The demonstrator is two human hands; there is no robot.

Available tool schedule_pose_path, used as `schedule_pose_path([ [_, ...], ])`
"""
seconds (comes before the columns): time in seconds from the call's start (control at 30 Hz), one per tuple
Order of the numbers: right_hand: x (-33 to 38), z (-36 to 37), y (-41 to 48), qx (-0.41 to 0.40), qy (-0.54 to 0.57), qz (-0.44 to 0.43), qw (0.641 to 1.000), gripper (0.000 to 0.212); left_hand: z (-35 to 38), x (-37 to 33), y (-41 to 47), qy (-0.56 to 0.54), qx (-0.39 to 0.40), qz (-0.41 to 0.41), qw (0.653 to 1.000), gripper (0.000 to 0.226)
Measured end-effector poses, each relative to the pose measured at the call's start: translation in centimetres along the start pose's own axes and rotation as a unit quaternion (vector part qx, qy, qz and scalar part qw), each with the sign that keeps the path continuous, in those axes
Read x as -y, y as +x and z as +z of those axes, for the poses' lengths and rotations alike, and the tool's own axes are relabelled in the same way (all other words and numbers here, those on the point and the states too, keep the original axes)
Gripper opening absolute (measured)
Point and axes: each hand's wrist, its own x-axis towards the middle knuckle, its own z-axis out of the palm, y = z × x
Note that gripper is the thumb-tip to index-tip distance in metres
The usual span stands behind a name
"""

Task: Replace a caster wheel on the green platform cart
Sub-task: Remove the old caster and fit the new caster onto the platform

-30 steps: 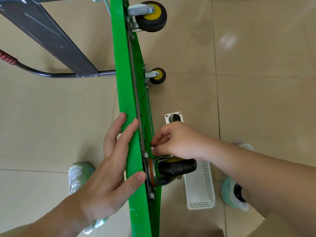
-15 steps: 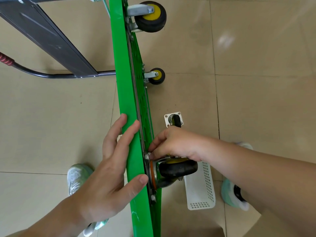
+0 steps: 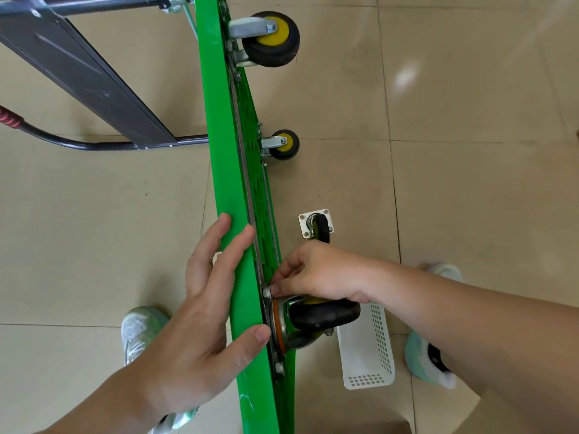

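Note:
The green platform cart (image 3: 219, 126) stands on its edge on the tiled floor, its underside facing right. A black caster wheel (image 3: 322, 314) with an orange ring sits on its mounting plate at the near end of the underside. My left hand (image 3: 200, 317) lies over the cart's edge, fingers straight and thumb pressing beside the caster plate. My right hand (image 3: 316, 274) reaches over the caster, and its fingertips pinch a small metal nut (image 3: 267, 291) at the plate's upper corner. A loose caster (image 3: 317, 226) with a white square plate lies on the floor just beyond my right hand.
Two yellow-hubbed wheels, one far (image 3: 272, 39) and one smaller-looking (image 3: 283, 145), stick out of the cart's underside. A white perforated basket (image 3: 369, 349) lies on the floor under my right wrist. The cart's dark handle frame (image 3: 84, 73) extends left. My shoes (image 3: 141, 330) flank the cart.
My right hand has moved down and left from above the caster to the plate's upper corner, where its fingertips now pinch the nut. My left hand has stayed on the edge.

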Motion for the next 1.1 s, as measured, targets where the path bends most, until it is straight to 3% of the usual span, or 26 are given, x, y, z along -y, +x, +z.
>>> schedule_pose_path([
  [0.6, 0.5, 0.13, -0.58, 0.03, -0.099, -0.003, 0.995, 0.038, 0.29, 0.08, 0.22, -0.002, -0.009, 0.004, 1.0, 0.089],
  [0.8, 0.54, -0.06, -0.46, 0.037, -0.081, 0.003, 0.996, 0.03, 0.22, 0.1, 0.34, -0.001, -0.008, 0.006, 1.0, 0.09],
  [1.1, 0.53, 0.15, -0.31, 0.07, -0.121, 0.012, 0.99, 0.045, 0.13, 0.17, 0.23, -0.004, -0.006, 0.002, 1.0, 0.091],
])
